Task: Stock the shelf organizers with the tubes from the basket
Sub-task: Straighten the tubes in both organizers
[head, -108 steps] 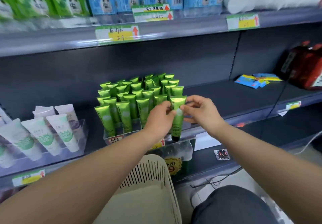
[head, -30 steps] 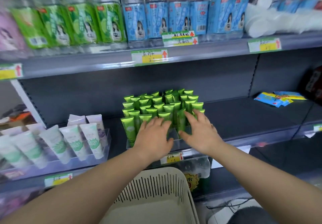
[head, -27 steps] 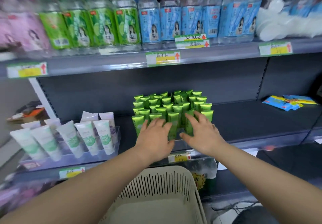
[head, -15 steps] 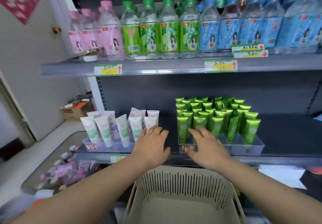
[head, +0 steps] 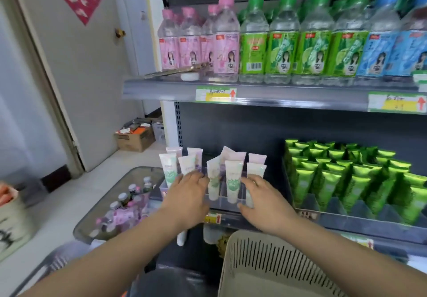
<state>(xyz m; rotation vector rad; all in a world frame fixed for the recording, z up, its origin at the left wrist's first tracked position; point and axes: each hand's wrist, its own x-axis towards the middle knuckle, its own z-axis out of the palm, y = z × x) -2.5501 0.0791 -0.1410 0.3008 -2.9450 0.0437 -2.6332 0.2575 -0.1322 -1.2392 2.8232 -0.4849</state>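
Left hand [head: 187,195], right hand [head: 263,200] spread open, empty, at the organizer [head: 220,204] front edge (white tubes [head: 232,181] between); green tubes [head: 346,176] crowd right.

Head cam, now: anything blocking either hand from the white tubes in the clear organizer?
Nothing visible. The left hand and right hand are both at the front of the clear organizer, fingers at the front-row white tubes. The basket sits lower and nearer the camera, out of the path.

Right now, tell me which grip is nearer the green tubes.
Right. The right grip is at the right end of the white-tube organizer, just left of the green tubes; the left grip is farther left, by its left half.
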